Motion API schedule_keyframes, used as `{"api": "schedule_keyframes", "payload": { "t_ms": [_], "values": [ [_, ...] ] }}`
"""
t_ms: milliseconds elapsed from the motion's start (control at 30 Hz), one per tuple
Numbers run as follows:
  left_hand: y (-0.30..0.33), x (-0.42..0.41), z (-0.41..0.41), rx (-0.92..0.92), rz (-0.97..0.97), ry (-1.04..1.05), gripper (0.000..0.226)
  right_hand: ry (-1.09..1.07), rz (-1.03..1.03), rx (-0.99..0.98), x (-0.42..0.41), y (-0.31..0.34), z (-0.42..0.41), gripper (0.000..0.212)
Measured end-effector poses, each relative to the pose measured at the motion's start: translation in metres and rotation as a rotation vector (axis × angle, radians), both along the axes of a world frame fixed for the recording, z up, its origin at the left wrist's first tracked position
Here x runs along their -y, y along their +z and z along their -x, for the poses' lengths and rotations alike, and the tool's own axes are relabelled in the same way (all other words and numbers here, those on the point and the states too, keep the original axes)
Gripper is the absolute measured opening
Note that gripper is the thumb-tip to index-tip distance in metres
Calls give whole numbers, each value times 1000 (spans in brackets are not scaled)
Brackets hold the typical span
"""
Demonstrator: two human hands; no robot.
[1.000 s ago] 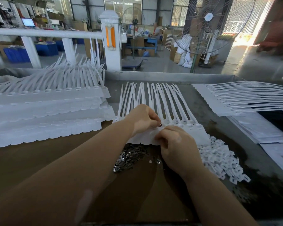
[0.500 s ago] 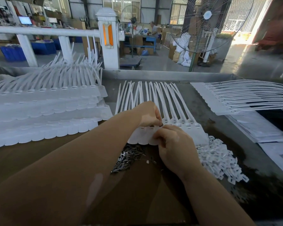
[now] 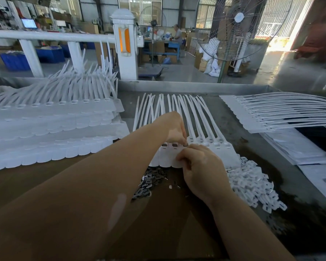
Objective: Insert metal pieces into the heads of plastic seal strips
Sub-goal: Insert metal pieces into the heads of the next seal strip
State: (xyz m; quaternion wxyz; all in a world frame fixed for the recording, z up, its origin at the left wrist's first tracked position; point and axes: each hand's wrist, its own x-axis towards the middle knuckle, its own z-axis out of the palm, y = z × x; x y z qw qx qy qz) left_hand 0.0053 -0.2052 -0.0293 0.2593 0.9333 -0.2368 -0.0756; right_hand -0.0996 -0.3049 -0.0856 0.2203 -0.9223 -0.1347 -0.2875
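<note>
Seal strips heads partly hidden under hands; pinched piece seemingly metal, unclear.

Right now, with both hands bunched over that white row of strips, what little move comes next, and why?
Probably press the piece down into the head. The left hand and right hand meet, fingertips pinched, at one slot of the flat white plastic seal strip sheet. Heads to the left show dark filled slots; the loose grey metal pieces lie just below for the following one.
</note>
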Motion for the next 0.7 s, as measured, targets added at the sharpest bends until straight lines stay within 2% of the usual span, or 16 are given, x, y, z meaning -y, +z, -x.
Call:
{"api": "schedule_keyframes", "payload": {
  "t_ms": [167,433,600,700],
  "values": [
    [-4,-4,3,-39,93,49,3,-11,1,16,0,0,0,17],
    [-5,-12,13,-47,147,9,15,-13,6,6,0,-1,0,17],
    [-7,-13,14,-3,89,18,27,-8,5,2,0,-1,0,17],
    [-8,-11,17,93,-17,9,33,-10,7,2,0,-2,0,16]
  ]
}}
